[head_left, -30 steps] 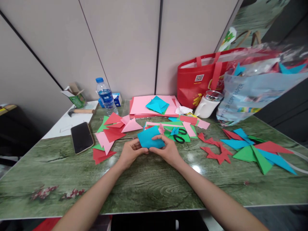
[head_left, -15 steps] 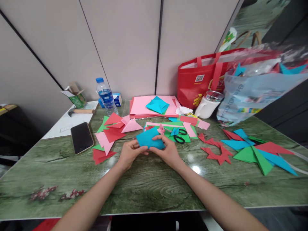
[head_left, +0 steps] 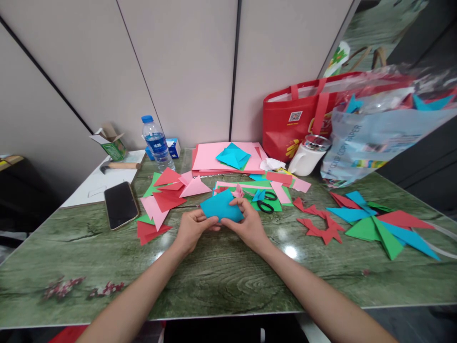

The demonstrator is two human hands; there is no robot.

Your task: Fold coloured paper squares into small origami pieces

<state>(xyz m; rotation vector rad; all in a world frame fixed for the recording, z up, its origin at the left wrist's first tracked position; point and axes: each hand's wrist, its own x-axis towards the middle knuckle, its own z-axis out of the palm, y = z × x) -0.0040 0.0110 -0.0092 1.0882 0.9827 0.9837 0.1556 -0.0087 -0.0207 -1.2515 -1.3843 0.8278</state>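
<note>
A piece of blue paper [head_left: 220, 206] is held just above the table between both hands. My left hand [head_left: 194, 227] pinches its lower left part, thumb in front and fingers behind. With thumb and bent fingers, my right hand [head_left: 248, 224] grips its right side. Behind the paper lie black-handled scissors [head_left: 266, 206] on green and pink sheets. To the left is a loose pile of folded red, pink and green paper pieces [head_left: 167, 197]. A ring of red folded points [head_left: 323, 228] lies to the right, beside folded blue, green and red pieces [head_left: 378, 226].
A phone [head_left: 121, 205], a hammer [head_left: 121, 165] and a water bottle [head_left: 157, 145] are on the left. At the back sits a stack of pink and red paper [head_left: 205, 157]. A white mug [head_left: 306, 159], a red bag [head_left: 282, 121] and a plastic paper bag [head_left: 367, 143] stand back right.
My right fingers have shifted slightly on the blue paper's right edge. Both hands keep hold of it in nearly the same place.
</note>
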